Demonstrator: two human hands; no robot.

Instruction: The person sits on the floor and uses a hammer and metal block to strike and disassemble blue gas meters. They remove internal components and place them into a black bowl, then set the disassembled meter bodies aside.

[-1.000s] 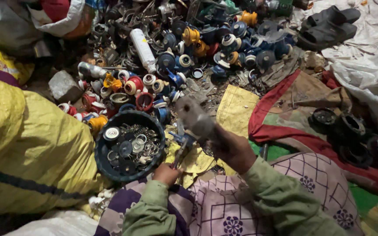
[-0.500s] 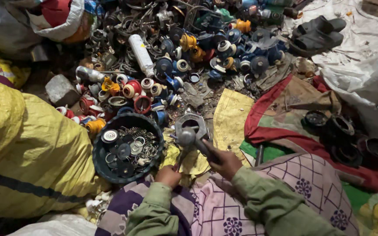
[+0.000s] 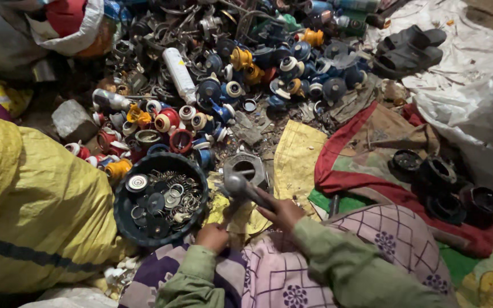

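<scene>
Grey hammer (image 3: 246, 188) is gripped by the right hand (image 3: 283, 212), head slanting up-left above whatever the left hand (image 3: 212, 236) pinches.

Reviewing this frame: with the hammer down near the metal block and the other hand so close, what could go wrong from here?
1. The left hand sits just below the hammer head, so a glancing blow could catch its fingers.
2. The round bowl of rings and washers lies right beside the metal block; a stray swing might tip or scatter it.
3. The right hand seems to grip near the hammer head, which may reduce control.
</scene>
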